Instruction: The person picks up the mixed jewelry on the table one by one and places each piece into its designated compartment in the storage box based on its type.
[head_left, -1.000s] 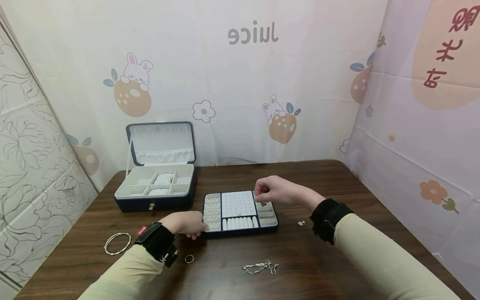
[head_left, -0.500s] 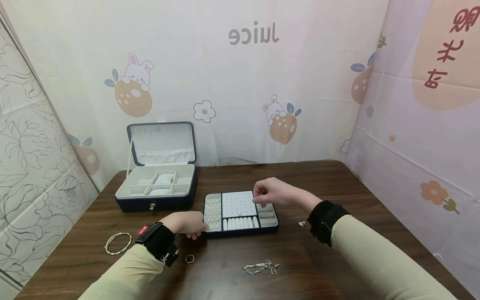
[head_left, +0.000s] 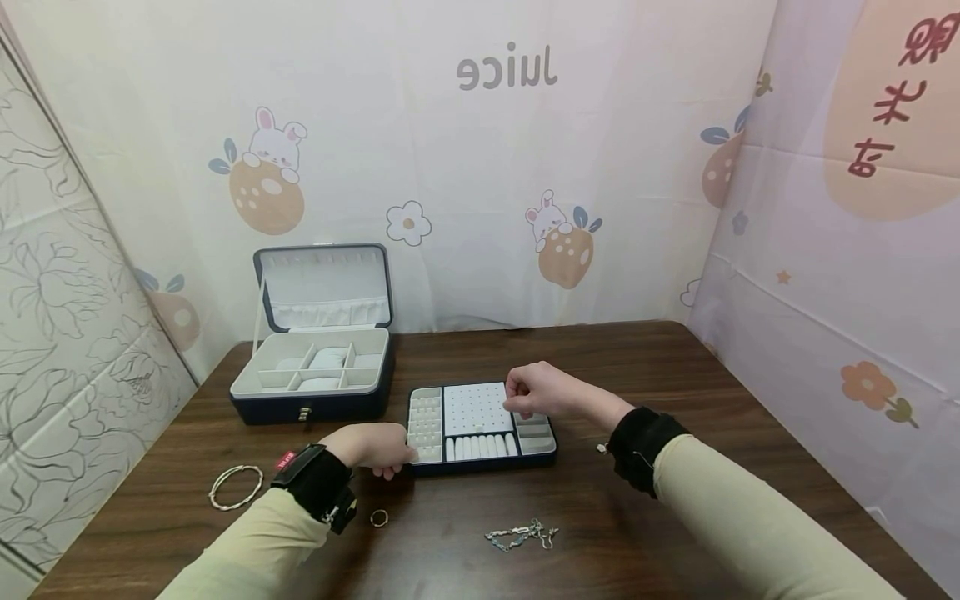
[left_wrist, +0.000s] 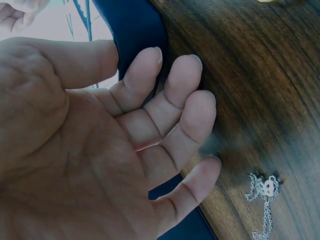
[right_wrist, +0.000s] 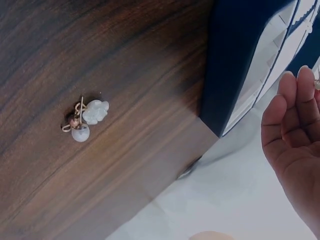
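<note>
A navy jewelry tray (head_left: 487,468) with a white pegboard, ring rolls and small compartments lies mid-table. My left hand (head_left: 377,446) grips its front left corner, thumb on the rim and fingers at the side. Over the board's right edge, my right hand (head_left: 546,390) pinches a small pale earring (right_wrist: 317,84), cut off by the right wrist view's edge. Earring pieces with a white flower (right_wrist: 95,112) and a pearl (right_wrist: 80,133) lie right of the tray. In front are a silver chain (head_left: 517,535) and a gold ring (head_left: 379,518).
An open navy jewelry box (head_left: 341,407) with divided compartments and cushions stands at the back left. A twisted bangle (head_left: 236,487) lies at the left of the wooden table (head_left: 637,358). Printed curtains (head_left: 480,167) hang behind and at the sides.
My right hand has shifted slightly left and down over the board's right edge, its wrist now closer to the loose earring pieces. My left hand has stayed at the tray's corner.
</note>
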